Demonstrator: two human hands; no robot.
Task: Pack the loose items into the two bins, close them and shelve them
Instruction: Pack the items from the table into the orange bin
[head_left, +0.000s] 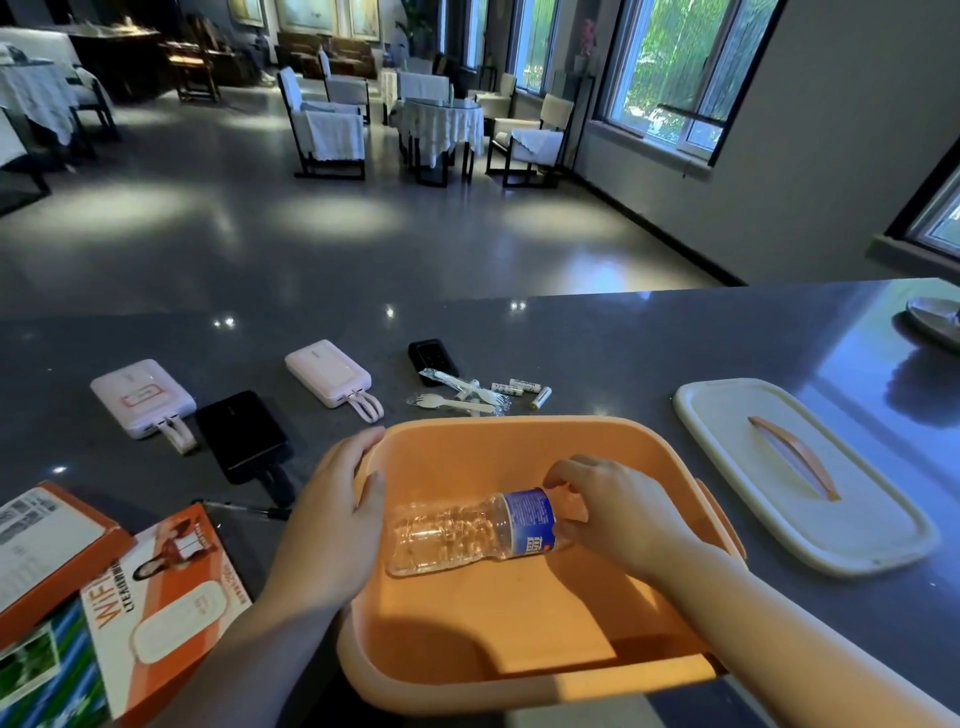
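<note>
While the orange bin is steadied at its left rim by the left hand, whose grip is curled over the wall, a clear plastic bottle is held on its side inside by the right hand, fingers clamped round the labelled end. It appears empty, so light, crushable and slick; the ribbed middle would be gripped best. The lid lies toward the surface's right edge.

Matt orange plastic bin, clear ribbed plastic bottle with glossy blue label, matt white plastic lid, polished grey countertop, glossy cardboard boxes.
</note>
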